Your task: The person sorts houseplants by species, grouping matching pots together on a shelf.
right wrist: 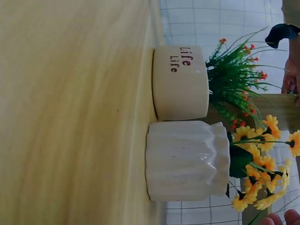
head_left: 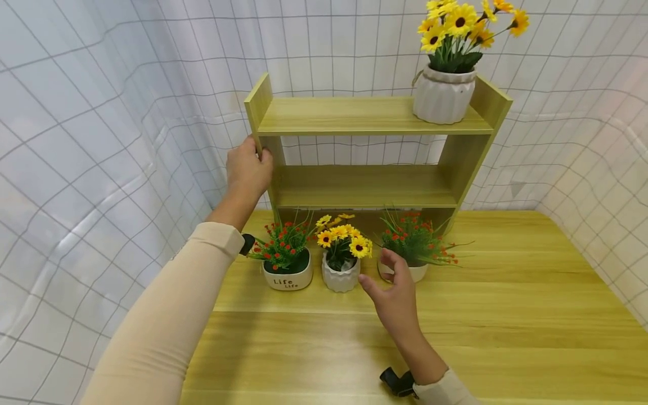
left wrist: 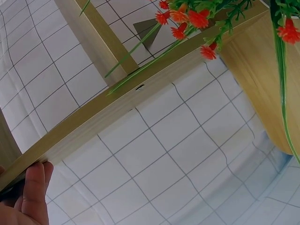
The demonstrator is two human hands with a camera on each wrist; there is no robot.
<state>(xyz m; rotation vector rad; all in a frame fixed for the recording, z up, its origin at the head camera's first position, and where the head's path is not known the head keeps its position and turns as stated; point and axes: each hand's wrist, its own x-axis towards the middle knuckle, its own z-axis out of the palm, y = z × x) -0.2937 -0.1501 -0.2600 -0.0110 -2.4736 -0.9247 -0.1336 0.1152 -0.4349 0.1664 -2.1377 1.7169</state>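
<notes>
Head view: left hand (head_left: pixel 248 169) on the left upright of the wooden rack (head_left: pixel 369 115), fingers curled round its edge just below the top shelf. Right hand (head_left: pixel 395 298) low over the worktop (head_left: pixel 506 315), fingers apart and loosely bent, clamped on nothing, thumb toward the ribbed pot (head_left: pixel 341 274) of yellow flowers, fingertips just in front of the right pot (head_left: pixel 417 273) with red-flowered greenery; contact with either pot not clear. Three pots in a row in front of the rack's foot: "Life" pot (head_left: pixel 287 277) with red flowers on the left, ribbed pot in the middle, right pot partly hidden behind the right hand. Second ribbed pot (head_left: pixel 443 95) with yellow flowers on the top shelf, at its right end; middle shelf bare. White gridded cloth (head_left: pixel 101 112) behind and to both sides. Left wrist view: fingers (left wrist: pixel 35 192) pressed against the rack's pale edge, red flowers (left wrist: pixel 187 18) at the top of the frame. Right wrist view: "Life" pot (right wrist: pixel 180 82) and ribbed pot (right wrist: pixel 187 160) side by side on the worktop, nearly touching, two fingertips (right wrist: pixel 281 219) at the lower right corner, apart from the pots.
</notes>
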